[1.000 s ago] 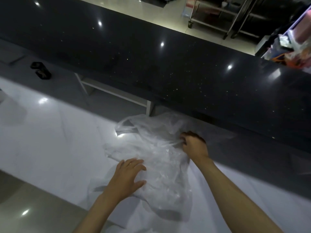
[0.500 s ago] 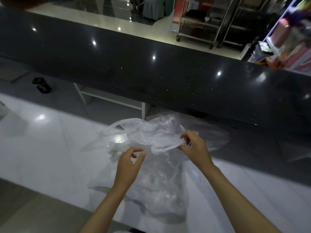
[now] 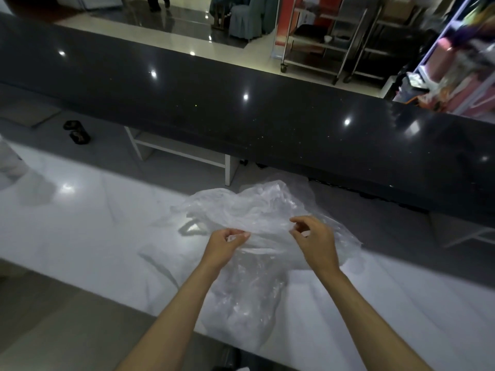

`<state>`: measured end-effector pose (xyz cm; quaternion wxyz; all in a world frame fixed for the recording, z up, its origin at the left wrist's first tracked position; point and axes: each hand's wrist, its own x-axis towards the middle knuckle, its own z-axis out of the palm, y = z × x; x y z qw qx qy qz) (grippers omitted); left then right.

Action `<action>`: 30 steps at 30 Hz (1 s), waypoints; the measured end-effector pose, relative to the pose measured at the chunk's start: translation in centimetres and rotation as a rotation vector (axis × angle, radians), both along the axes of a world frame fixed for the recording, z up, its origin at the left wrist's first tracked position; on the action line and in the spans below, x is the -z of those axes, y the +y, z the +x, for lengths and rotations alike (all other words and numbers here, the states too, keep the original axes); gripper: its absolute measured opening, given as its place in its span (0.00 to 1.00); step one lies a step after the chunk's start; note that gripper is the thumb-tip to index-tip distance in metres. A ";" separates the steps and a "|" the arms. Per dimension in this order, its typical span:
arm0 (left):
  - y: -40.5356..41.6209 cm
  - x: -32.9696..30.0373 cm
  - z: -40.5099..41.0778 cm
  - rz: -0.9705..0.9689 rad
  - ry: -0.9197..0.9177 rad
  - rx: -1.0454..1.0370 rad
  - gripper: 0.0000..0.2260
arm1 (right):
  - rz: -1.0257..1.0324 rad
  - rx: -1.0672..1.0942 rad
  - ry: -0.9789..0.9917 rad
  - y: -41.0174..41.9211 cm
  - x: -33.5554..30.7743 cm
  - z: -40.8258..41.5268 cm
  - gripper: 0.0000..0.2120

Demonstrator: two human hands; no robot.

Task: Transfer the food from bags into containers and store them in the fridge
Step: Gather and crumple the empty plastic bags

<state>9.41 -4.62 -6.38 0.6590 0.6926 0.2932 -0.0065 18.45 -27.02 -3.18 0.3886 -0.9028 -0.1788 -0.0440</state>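
White counter (image 3: 80,223) lies open leftward; dark raised ledge (image 3: 267,124) seemingly blocks beyond.

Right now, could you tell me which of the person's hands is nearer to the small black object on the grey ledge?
Left. The left hand pinches the plastic bag on the side toward the black object, which lies far off to the left; the right hand is farther away across the bag.

White marble counter (image 3: 80,223), glossy black raised bar top (image 3: 267,124), metal trolley racks (image 3: 334,49) beyond, small dark object (image 3: 77,132) on the lower ledge.

Clear plastic bag (image 3: 249,218) — crumpled, lying on white counter (image 3: 80,223)
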 end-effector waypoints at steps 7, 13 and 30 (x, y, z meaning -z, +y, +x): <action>-0.5 0.4 -1.4 0.066 0.105 0.040 0.09 | -0.060 0.175 -0.148 -1.7 -1.3 1.0 0.07; -1.5 -0.4 -3.4 0.412 -0.014 -0.182 0.13 | 0.194 0.038 -0.042 -1.5 -3.5 0.3 0.04; 1.7 -1.8 -8.4 0.147 0.086 -0.302 0.33 | 0.127 -0.519 0.422 4.4 -0.2 -9.5 0.10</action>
